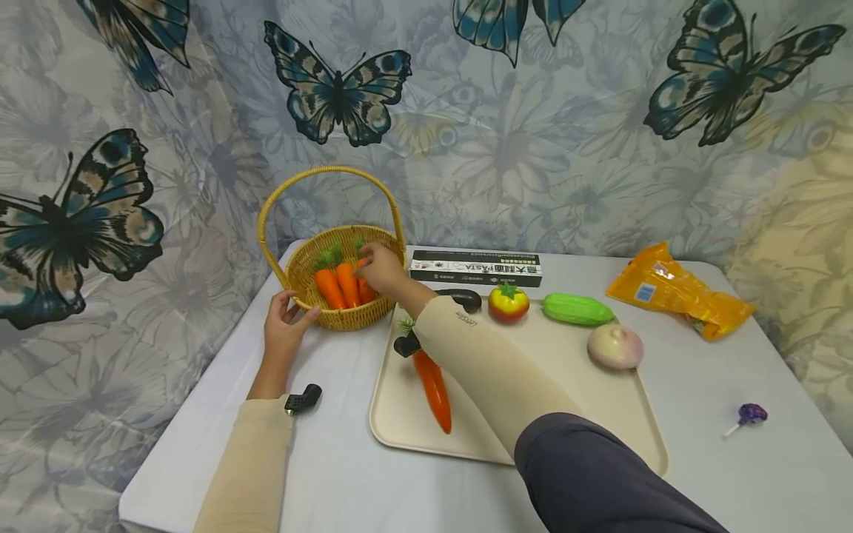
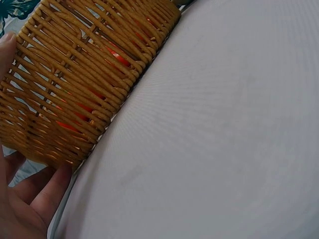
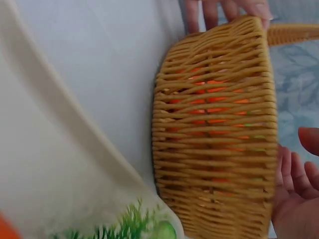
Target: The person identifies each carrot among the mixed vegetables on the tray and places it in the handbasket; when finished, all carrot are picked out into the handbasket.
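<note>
A wicker basket point(image 1: 353, 317) with a tall hooped handle stands at the back left of the table, several orange carrots point(image 1: 348, 285) with green tops inside. My left hand point(image 1: 285, 329) holds its near left side, thumb by the rim and fingers low against the weave, as the left wrist view shows. Over the basket's right rim reaches my right hand point(image 1: 385, 270), fingertips close to the tops of the carrots. In the right wrist view, thumb and loosely bent fingers of this right hand point(image 3: 299, 194) stand apart, with nothing visible between them.
On a cream tray point(image 1: 393, 437) lie another carrot point(image 1: 435, 392), a dark eggplant point(image 1: 466, 299), a tomato point(image 1: 509, 305), a green cucumber point(image 1: 577, 309) and an onion point(image 1: 616, 347). Behind is a pasta box point(image 1: 476, 268); rightward, an orange bag point(image 1: 673, 292) and a lollipop point(image 1: 751, 414).
</note>
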A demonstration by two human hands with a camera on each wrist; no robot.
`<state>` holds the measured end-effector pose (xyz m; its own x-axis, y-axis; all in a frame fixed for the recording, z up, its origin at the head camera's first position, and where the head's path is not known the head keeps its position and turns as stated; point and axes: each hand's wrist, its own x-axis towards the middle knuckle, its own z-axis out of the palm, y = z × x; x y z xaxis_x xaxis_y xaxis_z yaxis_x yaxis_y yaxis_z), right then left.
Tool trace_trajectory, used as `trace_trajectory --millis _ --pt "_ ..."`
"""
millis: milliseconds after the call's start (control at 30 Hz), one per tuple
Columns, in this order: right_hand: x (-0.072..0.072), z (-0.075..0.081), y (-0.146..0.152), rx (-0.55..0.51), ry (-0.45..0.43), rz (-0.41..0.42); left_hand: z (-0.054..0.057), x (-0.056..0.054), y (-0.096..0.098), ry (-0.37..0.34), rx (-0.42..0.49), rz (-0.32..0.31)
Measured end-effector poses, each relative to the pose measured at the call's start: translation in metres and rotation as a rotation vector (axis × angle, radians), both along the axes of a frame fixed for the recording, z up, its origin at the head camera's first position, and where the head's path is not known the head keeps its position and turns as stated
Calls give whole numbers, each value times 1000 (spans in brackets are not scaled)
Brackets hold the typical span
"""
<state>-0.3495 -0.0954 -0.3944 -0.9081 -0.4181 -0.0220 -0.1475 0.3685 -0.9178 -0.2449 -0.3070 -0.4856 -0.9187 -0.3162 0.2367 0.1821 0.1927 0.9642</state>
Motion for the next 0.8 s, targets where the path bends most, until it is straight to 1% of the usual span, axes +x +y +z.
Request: trace_trajectory --millis 100,200,300,400,467,667,800 --pt "5 2 11 -103 -33 18 4 3 2 -20 10 -4" --pt "12 4 23 -174 -53 38 14 8 7 -32 17 -7" --pt "21 6 37 -189 -38 59 23 14 12 -29 5 -12" --pt "32 9 51 -179 -11 69 27 16 14 -25 -18 -13" --pt "39 9 61 -185 -7 69 26 15 13 -28 -25 -10" --pt "59 3 88 -244 -5 67 10 5 5 -32 -16 2" --pt "72 -1 103 -261 -33 59 3 3 4 -36 -20 13"
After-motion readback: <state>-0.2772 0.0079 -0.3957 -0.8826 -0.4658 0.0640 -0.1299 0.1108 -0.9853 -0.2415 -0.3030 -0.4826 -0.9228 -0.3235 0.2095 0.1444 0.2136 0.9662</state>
